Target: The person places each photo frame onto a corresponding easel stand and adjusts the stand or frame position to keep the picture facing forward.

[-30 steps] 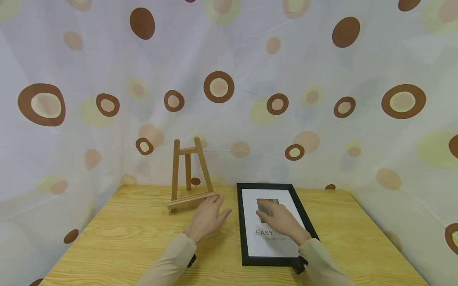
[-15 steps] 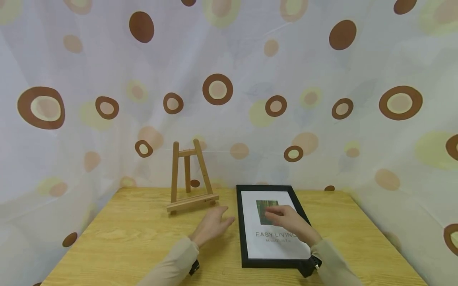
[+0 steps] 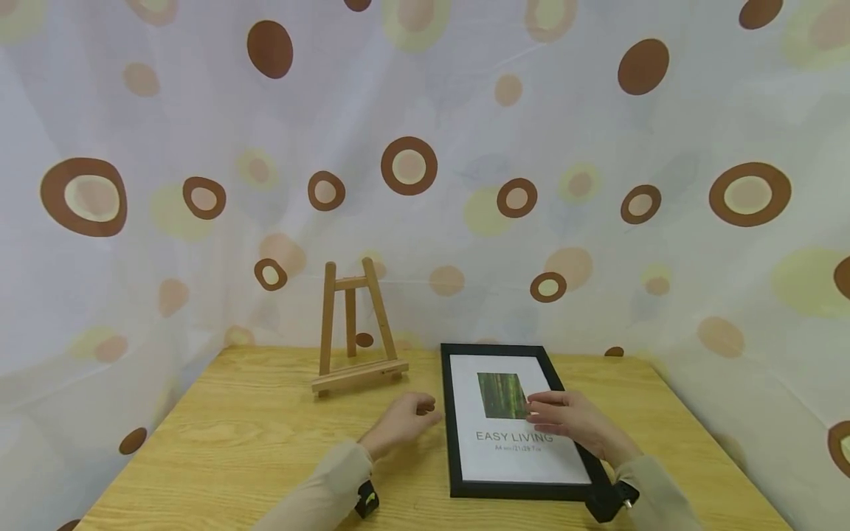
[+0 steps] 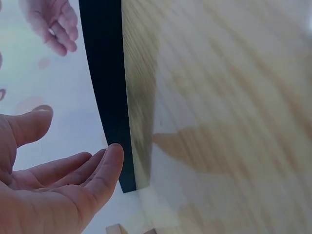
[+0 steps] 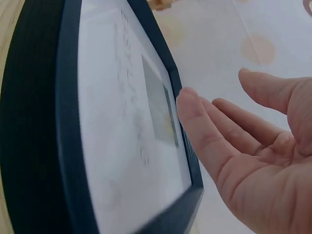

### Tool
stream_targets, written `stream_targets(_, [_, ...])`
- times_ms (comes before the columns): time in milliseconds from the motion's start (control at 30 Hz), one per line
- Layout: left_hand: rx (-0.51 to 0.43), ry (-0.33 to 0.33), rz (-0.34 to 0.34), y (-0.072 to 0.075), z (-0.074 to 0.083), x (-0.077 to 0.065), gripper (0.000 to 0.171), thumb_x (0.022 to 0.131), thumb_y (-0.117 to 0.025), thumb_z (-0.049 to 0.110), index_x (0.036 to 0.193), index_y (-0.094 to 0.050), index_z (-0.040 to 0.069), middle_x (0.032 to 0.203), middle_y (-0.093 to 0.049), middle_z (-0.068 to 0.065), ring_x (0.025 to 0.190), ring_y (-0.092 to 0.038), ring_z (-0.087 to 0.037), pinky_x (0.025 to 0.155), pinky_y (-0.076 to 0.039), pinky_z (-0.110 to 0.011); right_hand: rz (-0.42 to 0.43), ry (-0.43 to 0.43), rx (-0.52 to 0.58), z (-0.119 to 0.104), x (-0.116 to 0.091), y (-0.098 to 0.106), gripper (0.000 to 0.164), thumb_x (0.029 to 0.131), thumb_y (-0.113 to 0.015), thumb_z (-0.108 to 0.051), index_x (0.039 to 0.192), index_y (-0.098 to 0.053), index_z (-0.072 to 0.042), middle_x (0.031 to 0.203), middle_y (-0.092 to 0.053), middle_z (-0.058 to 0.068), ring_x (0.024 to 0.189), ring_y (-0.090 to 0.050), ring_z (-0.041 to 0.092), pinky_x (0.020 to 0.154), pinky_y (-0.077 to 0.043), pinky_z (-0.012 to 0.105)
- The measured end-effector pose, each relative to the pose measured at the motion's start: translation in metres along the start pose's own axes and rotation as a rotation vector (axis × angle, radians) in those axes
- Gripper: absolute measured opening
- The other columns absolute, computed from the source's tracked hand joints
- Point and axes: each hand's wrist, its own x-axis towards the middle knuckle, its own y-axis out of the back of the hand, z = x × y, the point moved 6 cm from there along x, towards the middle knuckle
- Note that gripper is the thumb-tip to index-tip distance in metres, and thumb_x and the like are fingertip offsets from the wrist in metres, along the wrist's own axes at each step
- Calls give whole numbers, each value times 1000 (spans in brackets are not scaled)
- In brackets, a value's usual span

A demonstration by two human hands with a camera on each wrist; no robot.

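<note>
A black picture frame (image 3: 452,435) lies flat on the table, its white sheet printed with a green forest picture and "EASY LIVING". Just left of its left edge is my left hand (image 3: 401,423), fingers loosely bent, nothing in its grasp. My right hand (image 3: 579,424) hovers over the frame's right side with relaxed fingers, holding nothing. The left wrist view has the left hand (image 4: 63,190) palm-side, fingertips overlapping the black border (image 4: 105,73). In the right wrist view the right hand's fingers (image 5: 204,126) overlap the far side of the frame (image 5: 70,122).
A small wooden easel (image 3: 358,377) stands upright at the back, left of the frame. The wood-grain table (image 3: 252,442) reaches a white curtain (image 3: 451,88) with brown and yellow dots behind it. Dark bands (image 3: 367,499) sit on both wrists.
My left hand has drawn back from the easel's ledge toward the frame's left edge, its fingers bending more. The right hand has shifted rightward, off the printed picture's middle. Frame and easel stay put.
</note>
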Motion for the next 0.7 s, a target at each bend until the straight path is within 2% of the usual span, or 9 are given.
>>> stream_targets(133, [-138,37,-50,-8,-2,1,45,97,-62,21,129,-56,-11,124,-63,-23,107,-63,-32,89,-56,-47,-30,-24,83,11,-6,15,64,99,-60,-20,142,-32,18,139,-50,33,111,-66,24,94,-56,35])
stream_targets(233, [-234,74,-91,-12,-4,2,42,97,-62,16,128,-56,-12,118,-65,-20,101,-65,-30,86,-57,-44,-36,-49,178,21,-8,26,65,99,-59,-16,144,-28,19,135,-55,30,107,-67,19,94,-56,34])
stream_targets(367, [-337,109,-143,-16,-8,2,42,97,-61,10,129,-52,-15,120,-63,-22,105,-64,-32,88,-57,-42,-56,-50,249,31,-12,39,66,100,-56,-12,145,-20,22,128,-62,25,105,-68,16,95,-55,35])
stream_targets(500, [-443,140,-181,-19,-12,1,45,96,-59,5,133,-46,-18,129,-57,-29,113,-62,-36,94,-55,-44,-50,-42,231,40,-18,53,69,100,-56,-11,145,-16,22,130,-60,25,106,-67,15,96,-54,35])
stream_targets(700, [-470,211,-187,-18,-16,1,44,93,-64,5,132,-52,-12,127,-61,-24,109,-66,-29,93,-56,-41,6,-55,159,54,-25,72,69,100,-57,-14,146,-19,19,130,-61,19,103,-65,10,93,-56,32])
